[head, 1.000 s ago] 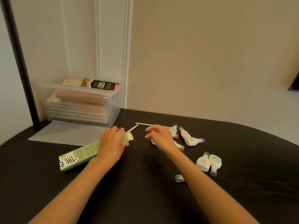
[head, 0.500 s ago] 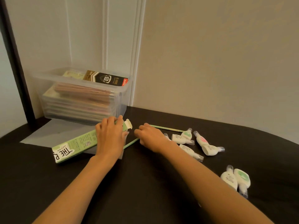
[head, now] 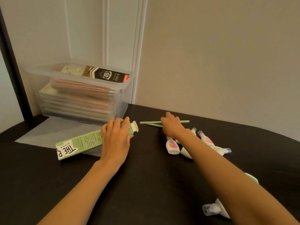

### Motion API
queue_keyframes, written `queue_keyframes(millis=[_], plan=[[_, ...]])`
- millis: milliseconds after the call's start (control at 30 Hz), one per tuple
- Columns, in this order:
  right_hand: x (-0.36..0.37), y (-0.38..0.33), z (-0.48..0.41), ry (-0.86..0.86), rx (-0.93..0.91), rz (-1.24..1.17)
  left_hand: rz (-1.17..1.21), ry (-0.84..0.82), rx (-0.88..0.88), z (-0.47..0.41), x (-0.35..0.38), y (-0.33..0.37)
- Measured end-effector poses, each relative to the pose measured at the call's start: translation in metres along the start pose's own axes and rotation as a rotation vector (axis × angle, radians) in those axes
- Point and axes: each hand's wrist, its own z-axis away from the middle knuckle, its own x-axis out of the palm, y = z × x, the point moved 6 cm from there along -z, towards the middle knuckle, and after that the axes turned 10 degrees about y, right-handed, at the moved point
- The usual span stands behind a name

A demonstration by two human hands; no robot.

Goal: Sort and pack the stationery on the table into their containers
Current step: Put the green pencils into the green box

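Dark table (head: 146, 184): two green pencils (head: 150, 122) lie crossed just off the open flap of the green box (head: 81, 142), under the right hand (head: 172, 125), grip hidden. Left hand (head: 116, 138) clasps the box near its mouth. Crossed, they may jam at the flap or roll among the correction tapes (head: 172, 146).

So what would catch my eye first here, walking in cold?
Two bare arms stretch over a black table: the left hand grips the open end of a long green box, and the right hand lies over two thin green sticks just past it. Behind the box, by the wall, stands a clear bin stacked with stationery, and small white correction tapes lie scattered by the right arm.
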Motion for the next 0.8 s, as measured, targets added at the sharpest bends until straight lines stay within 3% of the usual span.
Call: queue_keyframes(millis=[200,400,467,567,700,800], plan=[[0.008,0.003,-0.007,-0.046,0.057,-0.081,0.016,0.026,0.085,0.003,0.002,0.010],[-0.024,-0.004,-0.002,0.239,0.029,-0.238,0.052,0.053,0.108,0.005,-0.004,0.013],[-0.045,0.006,0.004,0.348,0.095,-0.347,0.073,0.064,0.137,0.006,-0.008,0.023],[-0.075,0.024,0.025,0.483,0.283,-0.668,0.110,0.080,0.152,0.007,-0.014,0.036],[-0.088,0.031,0.073,0.358,0.467,-1.509,0.164,0.073,0.153,0.013,-0.024,0.056],[-0.083,0.029,0.112,0.310,0.461,-1.680,0.205,0.050,0.152,0.022,-0.032,0.072]])
